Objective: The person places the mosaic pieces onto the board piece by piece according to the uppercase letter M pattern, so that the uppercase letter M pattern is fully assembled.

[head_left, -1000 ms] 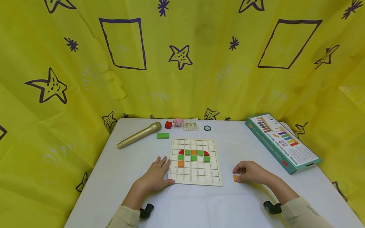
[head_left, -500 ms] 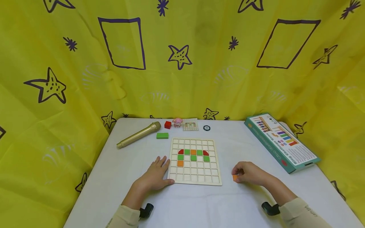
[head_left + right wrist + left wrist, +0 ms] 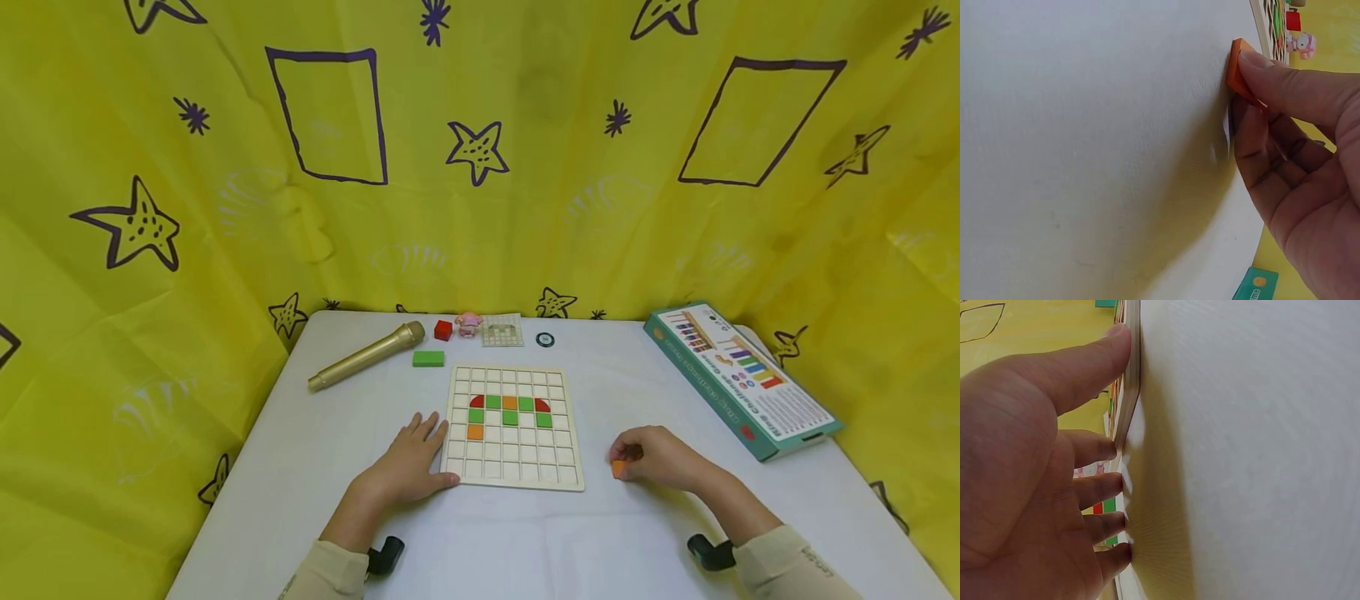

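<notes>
A wooden grid board [image 3: 525,454] lies mid-table, with red, green and orange tiles in its upper cells. My left hand [image 3: 408,460] rests beside its left edge, fingers spread and straight; in the left wrist view the thumb touches the board's side. To the right of the board, my right hand [image 3: 656,456] pinches an orange square tile [image 3: 1241,72] between thumb and fingers, close to the tabletop. The tile stands tilted in the right wrist view, and the fingertips behind it are partly hidden.
Behind the board lie a gold microphone [image 3: 367,357], a green block [image 3: 428,359], a red cube [image 3: 443,331], a pink figurine [image 3: 468,325], a pattern card [image 3: 502,331] and a round black-rimmed disc [image 3: 545,340]. A game box [image 3: 742,379] lies at the right.
My right hand has lifted the orange tile's edge from lying flat to tilted and shifted slightly left. The left hand and board stay where they were.
</notes>
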Demonstrator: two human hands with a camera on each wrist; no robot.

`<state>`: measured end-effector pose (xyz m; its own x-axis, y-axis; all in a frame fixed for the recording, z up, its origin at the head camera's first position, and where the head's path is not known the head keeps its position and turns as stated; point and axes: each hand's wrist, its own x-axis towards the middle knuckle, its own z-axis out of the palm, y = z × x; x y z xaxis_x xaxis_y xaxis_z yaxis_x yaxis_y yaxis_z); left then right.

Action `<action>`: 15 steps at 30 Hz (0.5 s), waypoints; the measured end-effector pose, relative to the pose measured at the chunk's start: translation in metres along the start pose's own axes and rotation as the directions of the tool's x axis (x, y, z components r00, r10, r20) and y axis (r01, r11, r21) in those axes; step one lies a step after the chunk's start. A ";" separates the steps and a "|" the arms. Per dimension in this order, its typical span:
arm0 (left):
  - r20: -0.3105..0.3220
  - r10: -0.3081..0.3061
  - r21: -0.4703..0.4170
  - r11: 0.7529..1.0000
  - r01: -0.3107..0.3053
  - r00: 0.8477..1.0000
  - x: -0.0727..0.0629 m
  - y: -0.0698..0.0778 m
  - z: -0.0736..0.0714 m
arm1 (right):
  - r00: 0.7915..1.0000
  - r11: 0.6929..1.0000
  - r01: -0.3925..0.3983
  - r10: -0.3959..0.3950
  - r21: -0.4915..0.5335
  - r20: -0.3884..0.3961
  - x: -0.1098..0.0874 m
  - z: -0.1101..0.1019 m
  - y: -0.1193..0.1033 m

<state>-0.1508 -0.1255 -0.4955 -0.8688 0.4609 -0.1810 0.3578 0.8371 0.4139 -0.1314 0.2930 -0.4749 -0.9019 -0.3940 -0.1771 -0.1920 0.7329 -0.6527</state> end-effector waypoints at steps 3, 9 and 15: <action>0.002 -0.003 -0.005 1.000 0.003 1.000 0.000 0.001 -0.001 | 1.000 1.000 0.013 -0.013 0.003 0.009 0.000 -0.003 0.001; 0.004 -0.010 0.005 1.000 0.010 1.000 0.000 0.001 -0.001 | 1.000 0.999 -0.010 0.009 0.035 0.022 0.003 -0.009 0.000; 0.005 -0.014 0.013 1.000 0.014 1.000 0.001 0.001 0.000 | 1.000 1.000 -0.022 0.023 0.012 -0.004 0.017 -0.013 -0.002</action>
<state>-0.1517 -0.1242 -0.4951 -0.8719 0.4509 -0.1911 0.3503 0.8469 0.4000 -0.1514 0.2920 -0.4665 -0.9077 -0.3750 -0.1886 -0.1670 0.7348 -0.6574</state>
